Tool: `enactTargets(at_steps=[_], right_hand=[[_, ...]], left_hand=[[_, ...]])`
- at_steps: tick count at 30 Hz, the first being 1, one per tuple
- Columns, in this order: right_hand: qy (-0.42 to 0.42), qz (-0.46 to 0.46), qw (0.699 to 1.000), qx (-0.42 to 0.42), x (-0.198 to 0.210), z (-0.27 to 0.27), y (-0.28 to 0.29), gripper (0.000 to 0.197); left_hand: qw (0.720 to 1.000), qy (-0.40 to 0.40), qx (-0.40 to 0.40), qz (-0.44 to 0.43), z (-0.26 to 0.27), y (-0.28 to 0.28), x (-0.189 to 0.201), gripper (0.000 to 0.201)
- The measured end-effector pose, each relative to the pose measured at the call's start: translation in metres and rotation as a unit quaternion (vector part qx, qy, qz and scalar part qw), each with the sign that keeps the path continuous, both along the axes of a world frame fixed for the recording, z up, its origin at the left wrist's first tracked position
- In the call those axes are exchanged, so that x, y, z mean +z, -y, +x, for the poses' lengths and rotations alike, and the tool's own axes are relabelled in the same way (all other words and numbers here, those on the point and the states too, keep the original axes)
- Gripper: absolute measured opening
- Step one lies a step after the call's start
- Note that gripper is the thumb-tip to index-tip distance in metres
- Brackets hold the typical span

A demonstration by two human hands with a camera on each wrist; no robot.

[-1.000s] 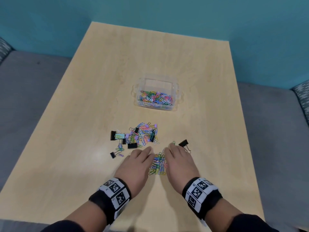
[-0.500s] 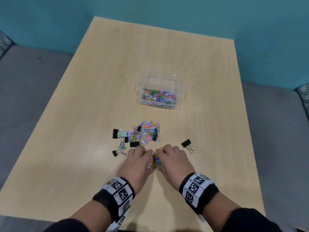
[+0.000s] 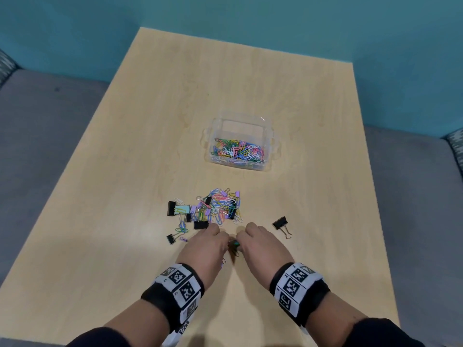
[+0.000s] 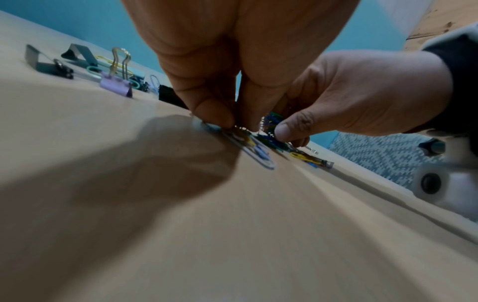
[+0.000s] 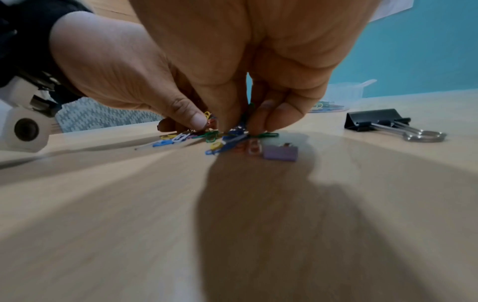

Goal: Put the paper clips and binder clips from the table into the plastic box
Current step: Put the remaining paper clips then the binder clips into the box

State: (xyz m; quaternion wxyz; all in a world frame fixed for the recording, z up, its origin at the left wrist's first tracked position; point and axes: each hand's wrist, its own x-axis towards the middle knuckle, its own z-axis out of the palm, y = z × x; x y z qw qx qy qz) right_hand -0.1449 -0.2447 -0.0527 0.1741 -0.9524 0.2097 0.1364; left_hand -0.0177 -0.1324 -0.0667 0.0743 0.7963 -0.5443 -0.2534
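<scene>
On the wooden table [image 3: 150,121], the clear plastic box [image 3: 268,136] holds several coloured paper clips. Nearer me lies a loose pile of paper clips and binder clips [image 3: 215,207]. My left hand [image 3: 216,242] and right hand [image 3: 246,240] are pressed together just in front of that pile. Both have curled fingers pinching a small bunch of paper clips [image 3: 234,245] between them. The right wrist view shows my right hand's fingertips [image 5: 271,120] closing on the bunch [image 5: 232,132]. A purple binder clip [image 5: 280,153] lies loose just in front of the bunch.
A black binder clip [image 3: 281,223] lies alone to the right of my right hand. More black binder clips [image 3: 171,208] and a small one [image 3: 170,238] lie left of the pile. Grey upholstery [image 3: 37,146] flanks the table, and a teal wall stands behind it.
My hands have drawn together, fingers curling in. The spread of paper clips between them has been squeezed into a tight bunch that is now mostly hidden by the fingers.
</scene>
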Motion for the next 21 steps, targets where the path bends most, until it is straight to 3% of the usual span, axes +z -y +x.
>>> enactTargets(at_steps=[5, 8, 10, 13, 16, 21], right_hand=[[0.015, 0.012, 1.000, 0.013, 0.007, -0.004, 0.012, 0.034], [-0.028, 0.084, 0.996, 0.014, 0.015, -0.003, 0.023, 0.009], [-0.029, 0.164, 0.986, -0.008, 0.021, -0.001, 0.030, 0.008], [-0.018, 0.263, 0.962, -0.078, 0.035, 0.007, 0.047, 0.015], [0.025, 0.349, 0.921, -0.175, 0.047, 0.031, 0.080, 0.013], [0.136, 0.314, 0.894, -0.290, 0.053, 0.087, 0.150, 0.018]], left_hand=[[0.999, -0.032, 0.025, -0.003, 0.001, 0.004, 0.010, 0.012], [0.996, -0.081, 0.043, 0.011, 0.007, 0.004, 0.023, 0.018], [0.991, -0.123, 0.048, 0.012, 0.015, 0.006, 0.033, 0.016], [0.981, -0.186, 0.056, -0.001, 0.034, 0.021, 0.047, 0.016], [0.963, -0.231, 0.130, -0.042, 0.063, 0.055, 0.061, 0.014], [0.955, -0.181, 0.201, -0.122, 0.119, 0.131, 0.070, 0.011]])
